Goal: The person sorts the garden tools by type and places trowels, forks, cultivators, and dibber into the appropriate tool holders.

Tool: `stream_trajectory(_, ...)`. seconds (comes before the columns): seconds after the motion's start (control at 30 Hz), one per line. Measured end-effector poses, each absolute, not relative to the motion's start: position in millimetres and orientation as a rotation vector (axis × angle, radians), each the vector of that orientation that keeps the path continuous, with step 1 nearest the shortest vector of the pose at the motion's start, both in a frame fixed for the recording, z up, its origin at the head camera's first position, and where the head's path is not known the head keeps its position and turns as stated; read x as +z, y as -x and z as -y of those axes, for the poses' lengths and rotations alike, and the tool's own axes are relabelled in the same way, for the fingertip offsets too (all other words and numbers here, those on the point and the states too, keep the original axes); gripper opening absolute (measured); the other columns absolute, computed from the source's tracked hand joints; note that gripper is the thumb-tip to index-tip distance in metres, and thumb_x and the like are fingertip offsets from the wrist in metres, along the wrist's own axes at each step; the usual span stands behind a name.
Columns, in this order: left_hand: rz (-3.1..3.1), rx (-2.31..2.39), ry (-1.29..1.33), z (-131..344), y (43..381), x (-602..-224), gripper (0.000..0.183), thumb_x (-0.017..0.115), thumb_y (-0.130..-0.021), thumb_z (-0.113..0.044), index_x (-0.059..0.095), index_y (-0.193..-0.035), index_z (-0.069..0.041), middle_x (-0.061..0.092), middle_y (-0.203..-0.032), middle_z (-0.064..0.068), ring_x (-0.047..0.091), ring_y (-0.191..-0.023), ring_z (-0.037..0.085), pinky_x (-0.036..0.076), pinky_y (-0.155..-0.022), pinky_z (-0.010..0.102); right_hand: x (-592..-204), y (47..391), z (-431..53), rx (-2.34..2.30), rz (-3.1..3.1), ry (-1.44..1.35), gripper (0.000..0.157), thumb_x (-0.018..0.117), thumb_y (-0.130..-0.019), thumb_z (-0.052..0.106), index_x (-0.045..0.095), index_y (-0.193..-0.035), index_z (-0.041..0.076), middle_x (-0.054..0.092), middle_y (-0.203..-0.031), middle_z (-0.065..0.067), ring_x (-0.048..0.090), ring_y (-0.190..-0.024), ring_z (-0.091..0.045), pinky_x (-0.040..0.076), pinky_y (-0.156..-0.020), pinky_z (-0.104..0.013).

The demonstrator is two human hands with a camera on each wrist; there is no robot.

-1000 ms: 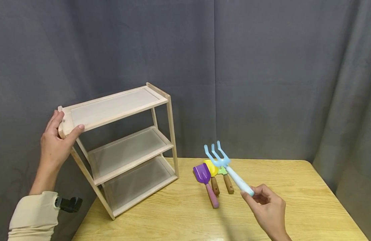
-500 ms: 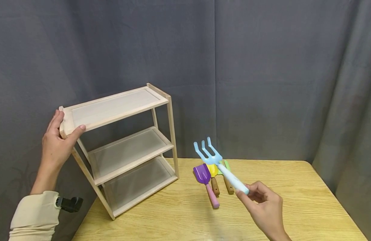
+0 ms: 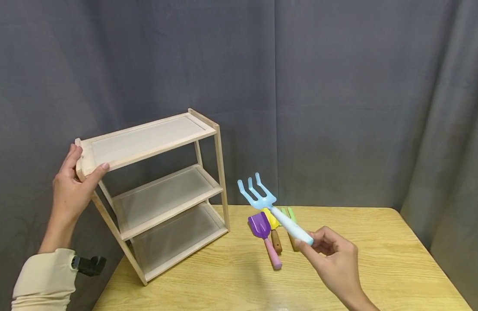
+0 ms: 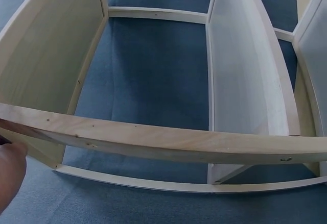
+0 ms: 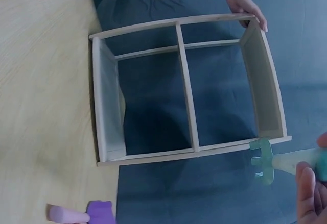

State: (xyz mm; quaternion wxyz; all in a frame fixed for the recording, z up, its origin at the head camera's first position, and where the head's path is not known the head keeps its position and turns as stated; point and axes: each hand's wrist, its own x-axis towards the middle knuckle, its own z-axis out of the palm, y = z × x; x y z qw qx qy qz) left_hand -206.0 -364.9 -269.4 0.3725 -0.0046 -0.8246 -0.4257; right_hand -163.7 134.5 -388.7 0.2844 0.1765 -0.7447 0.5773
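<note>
My left hand [image 3: 69, 192] grips the top left end of a pale wooden three-tier shelf [image 3: 149, 140], thumb on the front edge, fingers over the end. A side rail [image 4: 168, 138] of it crosses the left wrist view. My right hand [image 3: 336, 259] pinches a toy hand rake [image 3: 262, 202] by the end of its pale blue handle. The rake is in the air, its three light blue prongs pointing up and left. Beneath and behind it on the table lie a purple toy shovel [image 3: 259, 224], a yellow shovel [image 3: 272, 219] and a partly hidden green tool [image 3: 291, 213].
The wooden table [image 3: 386, 259] reaches back to a grey curtain [image 3: 340, 103], which also hangs along both sides. The shelf stands at an angle on the table's left part. A black wrist camera [image 3: 89, 264] sits at my left sleeve.
My right hand has moved left and slightly up with the hand rake, toward the shelf. More of the green tool's prongs now show. My left hand stays on the shelf.
</note>
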Motion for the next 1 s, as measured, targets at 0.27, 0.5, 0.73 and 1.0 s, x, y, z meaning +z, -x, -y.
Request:
stream_trajectory(0.27, 2.095, -1.111, 0.024, 362.4, 209.0, -270.4, 0.073, 0.068, -0.089, -0.017, 0.031, -0.150, -0.001, 0.018, -0.158, 0.011, 0.020, -0.142, 0.013, 0.021, -0.109, 0.021, -373.9, 167.3, -130.3, 1.506, 1.977, -0.509, 0.028, 0.080, -0.072, -0.010, 0.062, -0.071, 0.011, 0.070, -0.075, -0.002, 0.064, -0.059, -0.010, 0.052, -0.054, -0.020)
stream_trajectory(0.5, 2.094, -1.118, 0.029, 361.4, 207.7, -270.2, 0.072, 0.067, -0.090, -0.015, 0.030, -0.151, -0.001, 0.016, -0.159, 0.012, 0.019, -0.143, 0.016, 0.021, -0.109, 0.021, -358.7, 168.5, -124.5, 1.524, 1.929, -0.582, 0.028, 0.080, -0.071, -0.011, 0.062, -0.072, 0.010, 0.068, -0.074, -0.003, 0.062, -0.059, -0.010, 0.051, -0.054, -0.019)
stream_trajectory(0.73, 2.093, -1.104, 0.032, 361.3, 207.6, -269.9, 0.073, 0.068, -0.089, -0.016, 0.031, -0.150, -0.002, 0.017, -0.158, 0.011, 0.019, -0.142, 0.014, 0.022, -0.109, 0.021, -348.1, 172.2, -119.6, 1.551, 1.896, -0.659, 0.025, 0.079, -0.072, -0.012, 0.064, -0.075, 0.008, 0.069, -0.074, -0.004, 0.060, -0.056, -0.011, 0.050, -0.052, -0.019)
stream_trajectory(1.0, 2.153, -1.006, -0.001, 362.4, 206.7, -268.6, 0.074, 0.069, -0.090, -0.024, 0.032, -0.151, -0.007, 0.021, -0.158, 0.005, 0.024, -0.141, 0.017, 0.026, -0.107, 0.022, -335.7, 177.2, -112.7, 1.581, 1.868, -0.693, 0.024, 0.078, -0.074, -0.009, 0.061, -0.073, 0.007, 0.071, -0.081, -0.009, 0.063, -0.059, -0.012, 0.053, -0.057, -0.022)
